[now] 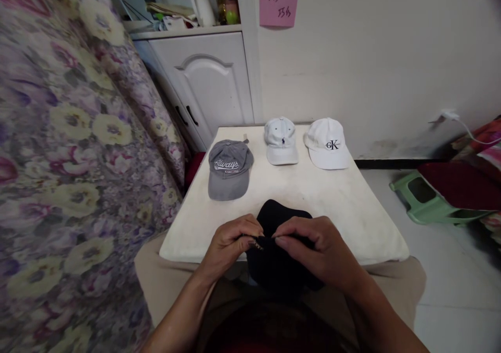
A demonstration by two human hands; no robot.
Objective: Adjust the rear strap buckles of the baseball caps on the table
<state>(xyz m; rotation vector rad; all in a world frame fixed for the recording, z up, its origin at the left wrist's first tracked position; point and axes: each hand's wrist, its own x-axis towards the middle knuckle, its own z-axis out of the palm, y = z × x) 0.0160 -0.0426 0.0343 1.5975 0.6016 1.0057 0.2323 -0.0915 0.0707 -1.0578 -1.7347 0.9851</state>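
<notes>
A black cap lies at the near edge of the small white table, its back hanging toward me. My left hand and my right hand both pinch the cap's rear strap, fingertips almost meeting over a small metal buckle. Farther back on the table rest a grey cap with white lettering, a pale blue cap and a white cap with a black logo.
A flowered bedspread fills the left side. A white cabinet stands behind the table against the wall, with a pink note above. A green plastic stool lies on the floor at right.
</notes>
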